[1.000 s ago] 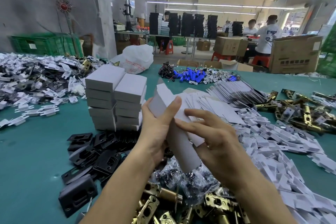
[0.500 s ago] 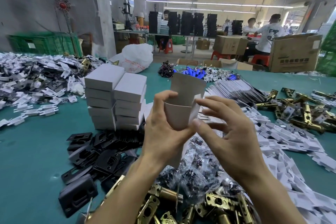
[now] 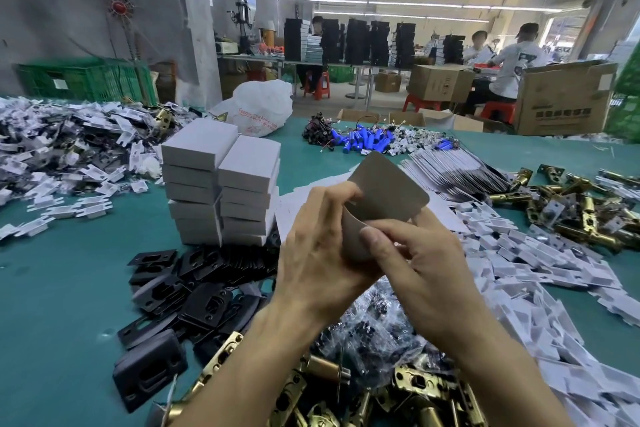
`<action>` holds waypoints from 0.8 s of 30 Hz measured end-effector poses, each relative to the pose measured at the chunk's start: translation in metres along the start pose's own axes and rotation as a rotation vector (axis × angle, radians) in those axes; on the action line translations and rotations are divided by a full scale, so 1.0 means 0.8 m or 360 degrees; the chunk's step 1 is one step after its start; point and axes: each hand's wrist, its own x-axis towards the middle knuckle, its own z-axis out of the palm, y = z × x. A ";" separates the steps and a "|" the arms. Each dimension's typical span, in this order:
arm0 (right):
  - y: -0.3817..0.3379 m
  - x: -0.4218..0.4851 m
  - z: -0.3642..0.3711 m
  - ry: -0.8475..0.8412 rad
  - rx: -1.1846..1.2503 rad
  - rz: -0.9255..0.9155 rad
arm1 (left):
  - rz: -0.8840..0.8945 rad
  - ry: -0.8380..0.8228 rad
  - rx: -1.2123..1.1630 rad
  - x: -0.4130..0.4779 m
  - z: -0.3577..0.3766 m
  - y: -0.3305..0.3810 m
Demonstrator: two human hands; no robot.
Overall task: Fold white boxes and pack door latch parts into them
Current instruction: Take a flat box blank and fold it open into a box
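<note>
step: forming the carton, no parts loaded yet (my read)
box: half-formed white cardboard box point(image 3: 388, 191), held in the air between both hands above the parts pile. Round-cornered flap stands up and leans away, grey-beige inside face towards the camera.
left hand point(image 3: 318, 260): clamped on the box's left side, fingers curled over the top edge.
right hand point(image 3: 426, 270): gripping too, thumb pressed flat on the near panel. The other fingers go behind the box, so I cannot tell their exact hold.
done so far: stack of closed white cardboard boxes point(image 3: 221, 191) on the teal table point(image 3: 52, 288), left of the hands.
parts: black metal strike plates point(image 3: 197, 298) at lower left, brass latch bolts point(image 3: 415, 388) along the near edge, clear plastic bags of small dark hardware point(image 3: 374, 329) directly below the hands.
blanks: fanned flat white box blanks point(image 3: 453, 172) beyond the hands.
risk 1: thumb pressure off the score line, which would bow or crease the panel so the box won't square up.
risk 2: the flap catches instead of tucking and the corner crumples or tears.
risk 3: the grip slips mid-fold and the box drops into the bags and latches below, where it could get dented or scuffed.
risk 4: the piles overlap, so the wrong part or an incomplete set could get picked for this box.
</note>
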 end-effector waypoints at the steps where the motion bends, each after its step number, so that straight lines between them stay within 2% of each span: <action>1: -0.001 0.000 0.000 -0.0044 0.0016 0.0017 | -0.0006 -0.0008 0.0026 0.000 -0.001 0.001; 5: -0.004 0.003 -0.008 -0.0038 0.0246 0.0057 | -0.0005 -0.0014 0.0056 0.001 -0.002 0.003; 11: -0.017 0.008 -0.025 0.0318 0.0799 0.0067 | 0.0052 -0.0082 0.0159 0.001 -0.003 -0.004; 19: -0.019 0.008 -0.026 0.0184 0.0753 0.0258 | 0.0071 -0.0106 0.0124 -0.001 0.003 -0.001; 24: -0.014 0.007 -0.023 0.0060 0.0900 0.0486 | 0.0038 -0.0116 0.0064 -0.002 0.002 0.003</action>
